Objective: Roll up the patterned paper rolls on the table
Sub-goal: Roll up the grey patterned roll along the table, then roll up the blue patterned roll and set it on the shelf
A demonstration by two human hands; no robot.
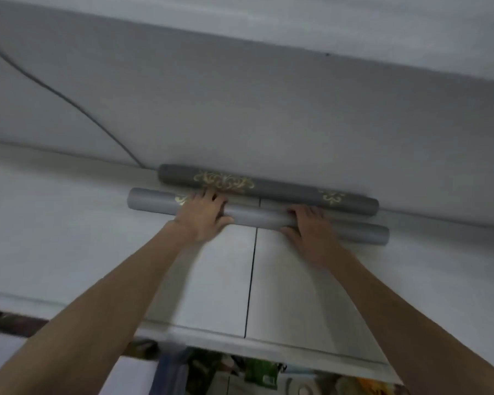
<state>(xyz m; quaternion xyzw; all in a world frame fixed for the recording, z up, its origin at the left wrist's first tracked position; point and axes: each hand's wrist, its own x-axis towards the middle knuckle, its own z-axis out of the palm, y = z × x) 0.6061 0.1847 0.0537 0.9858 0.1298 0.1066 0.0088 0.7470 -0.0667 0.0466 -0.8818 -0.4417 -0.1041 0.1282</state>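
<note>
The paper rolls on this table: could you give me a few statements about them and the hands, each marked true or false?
1. Both hands rest on the lighter grey roll. True.
2. The darker roll lies nearer the person. False: it lies farther away, against the wall.
3. The left hand holds scissors. False: it holds only the roll.
4. The right hand grips the lighter roll. True.
5. The darker roll bears gold ornament. True.

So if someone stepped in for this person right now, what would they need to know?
Left hand and right hand both grip the light grey roll, which lies on the table.
The dark grey roll, with its gold pattern, lies rolled up behind it, against the wall.
Done: both look wound into tubes.
Left: tighten the light roll if loose; no flat paper shows.
</note>
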